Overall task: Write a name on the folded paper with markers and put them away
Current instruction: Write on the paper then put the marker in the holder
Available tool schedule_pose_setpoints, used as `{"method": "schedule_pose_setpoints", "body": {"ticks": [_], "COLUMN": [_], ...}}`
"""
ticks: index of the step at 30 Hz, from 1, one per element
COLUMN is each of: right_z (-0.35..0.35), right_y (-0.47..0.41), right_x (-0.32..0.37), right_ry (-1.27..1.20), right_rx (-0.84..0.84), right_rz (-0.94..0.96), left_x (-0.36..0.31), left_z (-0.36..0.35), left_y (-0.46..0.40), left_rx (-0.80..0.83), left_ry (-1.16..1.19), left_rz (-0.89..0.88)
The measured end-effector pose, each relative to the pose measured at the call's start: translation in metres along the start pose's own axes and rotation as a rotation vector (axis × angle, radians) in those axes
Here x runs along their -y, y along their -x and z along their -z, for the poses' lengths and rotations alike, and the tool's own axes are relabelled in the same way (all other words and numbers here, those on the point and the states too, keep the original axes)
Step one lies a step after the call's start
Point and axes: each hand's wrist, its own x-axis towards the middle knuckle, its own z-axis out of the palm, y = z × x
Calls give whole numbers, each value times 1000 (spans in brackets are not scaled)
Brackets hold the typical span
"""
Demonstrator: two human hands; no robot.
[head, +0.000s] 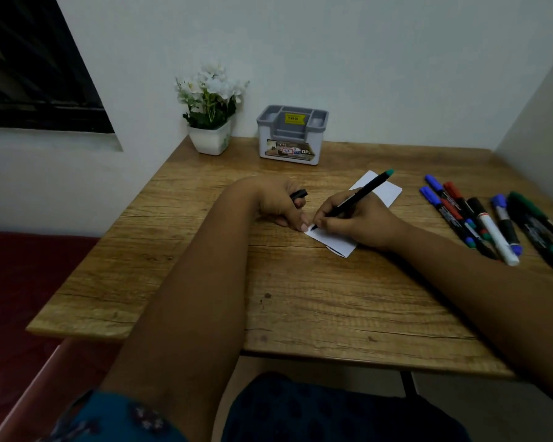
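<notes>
A folded white paper [382, 189] lies slanted on the wooden table [300, 298]. My right hand [361, 223] grips a black marker with a green end [361, 194], its tip touching the paper's near corner. My left hand [283, 202] holds the marker's black cap [299, 195] in curled fingers, and one fingertip presses the paper's edge. Several other markers [492, 221] with blue, red, green and black caps lie in a loose row at the right of the table.
A grey and white desk organiser [291, 135] stands at the back of the table against the wall. A white pot of white flowers [209, 106] sits to its left. A red surface [20, 275] lies below the table's left edge.
</notes>
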Motion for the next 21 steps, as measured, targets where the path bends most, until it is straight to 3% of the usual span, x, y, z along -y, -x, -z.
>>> {"method": "schedule_pose_setpoints", "body": {"ticks": [7,11,21], "right_z": [0,4,3], "right_y": [0,-3,-3], "right_x": [1,3,0], "right_ry": [32,-194,10], "right_rx": [60,-27,38], "right_rz": [5,-63,-9], "left_x": [1,1,1], "left_z": [0,0,-3], "left_y": [0,0,0], "left_rx": [-2,-5,-35], "left_ry": [6,1,-1], "left_rz": [0,7,-13]}}
